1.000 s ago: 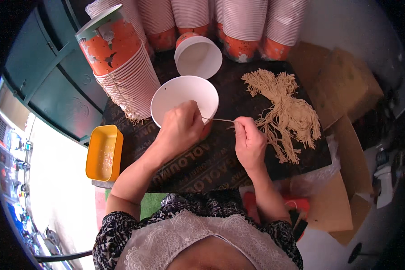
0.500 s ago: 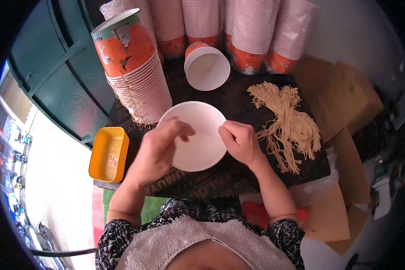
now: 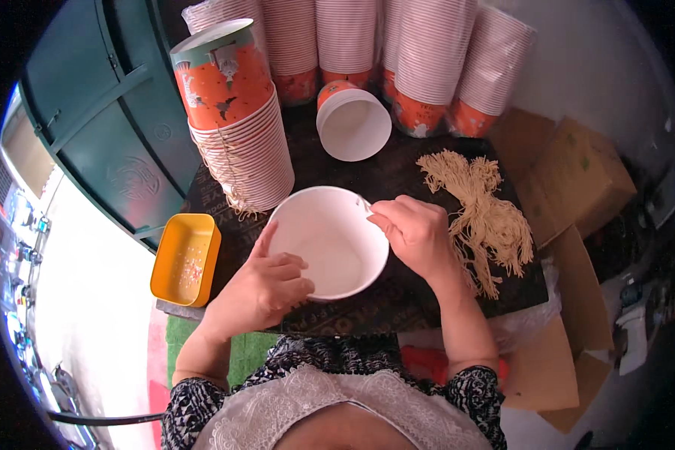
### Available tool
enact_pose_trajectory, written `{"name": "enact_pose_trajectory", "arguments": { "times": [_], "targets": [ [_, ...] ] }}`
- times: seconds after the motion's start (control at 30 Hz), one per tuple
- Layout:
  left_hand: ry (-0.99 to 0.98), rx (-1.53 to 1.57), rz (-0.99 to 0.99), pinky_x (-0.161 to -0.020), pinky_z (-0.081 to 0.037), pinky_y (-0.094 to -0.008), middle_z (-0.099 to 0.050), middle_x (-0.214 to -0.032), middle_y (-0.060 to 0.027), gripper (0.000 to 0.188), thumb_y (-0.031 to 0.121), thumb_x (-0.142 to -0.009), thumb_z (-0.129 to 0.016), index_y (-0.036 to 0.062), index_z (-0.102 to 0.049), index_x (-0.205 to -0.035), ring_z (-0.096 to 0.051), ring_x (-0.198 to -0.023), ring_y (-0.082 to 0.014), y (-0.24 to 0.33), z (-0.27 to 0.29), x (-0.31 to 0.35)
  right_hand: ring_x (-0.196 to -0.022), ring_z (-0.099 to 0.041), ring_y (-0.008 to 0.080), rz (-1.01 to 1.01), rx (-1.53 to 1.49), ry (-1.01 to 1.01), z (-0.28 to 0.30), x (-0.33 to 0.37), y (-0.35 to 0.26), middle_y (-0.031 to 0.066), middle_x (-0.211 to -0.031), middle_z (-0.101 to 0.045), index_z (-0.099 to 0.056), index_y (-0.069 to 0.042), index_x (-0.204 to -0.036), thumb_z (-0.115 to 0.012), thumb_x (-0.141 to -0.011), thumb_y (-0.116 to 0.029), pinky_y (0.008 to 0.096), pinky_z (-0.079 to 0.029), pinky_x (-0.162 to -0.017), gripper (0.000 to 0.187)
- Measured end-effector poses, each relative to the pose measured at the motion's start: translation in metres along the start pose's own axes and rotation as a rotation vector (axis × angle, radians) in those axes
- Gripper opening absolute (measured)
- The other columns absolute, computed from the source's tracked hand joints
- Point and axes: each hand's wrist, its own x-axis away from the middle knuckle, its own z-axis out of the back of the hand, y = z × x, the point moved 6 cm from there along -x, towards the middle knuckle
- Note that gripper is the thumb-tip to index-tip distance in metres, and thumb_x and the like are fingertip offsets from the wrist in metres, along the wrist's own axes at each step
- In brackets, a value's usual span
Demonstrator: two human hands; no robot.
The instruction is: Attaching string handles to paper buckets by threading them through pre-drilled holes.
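Observation:
A white-lined paper bucket stands in front of me on the dark tabletop, its open mouth facing up. My left hand rests at its near left rim, index finger stretched along the outside and the other fingers curled over the edge. At the right rim, the thumb and fingers of my right hand are pinched together. A small pale bit shows beside those fingertips, too small to name. To the right of this hand lies a bundle of beige strings.
On the left, a tall stack of orange paper buckets has strings hanging down its side, near a yellow tray of small bits. Another bucket lies tipped behind. Wrapped bucket stacks line the back; cardboard boxes stand right.
My left hand has drawn back from over the bucket's mouth to its near left rim. The right-hand pinch remains by the right rim, and the view has shifted slightly.

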Motion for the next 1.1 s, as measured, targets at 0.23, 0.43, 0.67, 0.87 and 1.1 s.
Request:
{"name": "enact_pose_trajectory", "arguments": {
  "times": [0.23, 0.43, 0.67, 0.87, 1.1],
  "targets": [
    [0.131, -0.205, 0.07, -0.055, -0.048, -0.0399, -0.057, -0.063, -0.0074, 0.008, 0.012, -0.081, -0.063, 0.0064, -0.058, -0.083, -0.061, -0.059, -0.0274, -0.006, -0.024, -0.018, -0.069, -0.066, 0.0246, -0.201, -0.312, 0.054, 0.004, 0.025, -0.025, 0.013, -0.082, -0.067, -0.065, 0.001, -0.097, -0.062, -0.09, -0.003, 0.0317, -0.051, -0.059, 0.008],
    [0.247, -0.236, 0.233, -0.066, -0.05, -0.0433, -0.06, -0.08, -0.0139, 0.016, 0.01, -0.084, -0.064, 0.002, -0.059, -0.096, -0.062, -0.077, -0.0312, -0.016, -0.042, -0.04, -0.054, -0.036, 0.0037, -0.692, -1.274, 0.172, -0.016, 0.077, 0.001, -0.0043, -0.066, -0.045, -0.064, 0.003, -0.1, -0.052, -0.099, -0.016, 0.0219, -0.027, -0.048, 0.022],
    [0.628, 0.058, -0.033, -0.06, -0.053, -0.0345, -0.062, -0.098, -0.0147, 0.028, -0.005, -0.075, -0.07, -0.0002, -0.063, -0.102, -0.064, -0.073, -0.0295, 0.021, -0.05, -0.019, -0.052, -0.031, 0.0082, -0.78, -1.891, 0.434, -0.031, 0.09, 0.022, -0.0033, -0.069, -0.041, -0.06, -0.006, -0.095, -0.045, -0.101, -0.027, 0.0252, -0.026, -0.049, 0.027],
    [0.256, 0.731, 0.39, -0.055, -0.048, -0.0265, -0.062, -0.099, -0.0122, 0.03, 0.01, -0.084, -0.074, -0.0031, -0.062, -0.108, -0.061, -0.065, -0.0111, 0.005, -0.109, -0.027, -0.052, -0.029, 0.0084, -0.692, -2.053, 0.453, -0.037, 0.085, 0.016, -0.003, -0.067, -0.039, -0.063, -0.006, -0.095, -0.042, -0.101, -0.024, 0.0254, -0.024, -0.05, 0.029],
    [0.06, 0.837, 0.584, -0.057, -0.05, -0.0321, -0.061, -0.065, -0.0091, 0.011, 0.009, -0.09, -0.064, -0.0019, -0.065, -0.089, -0.062, -0.06, -0.0206, -0.009, -0.116, -0.009, -0.058, -0.044, 0.0125, -0.84, -1.549, 0.524, -0.04, 0.105, 0.031, 0.0012, -0.074, -0.052, -0.062, -0.002, -0.093, -0.049, -0.098, -0.022, 0.0263, -0.036, -0.055, 0.024]
  ]
}}
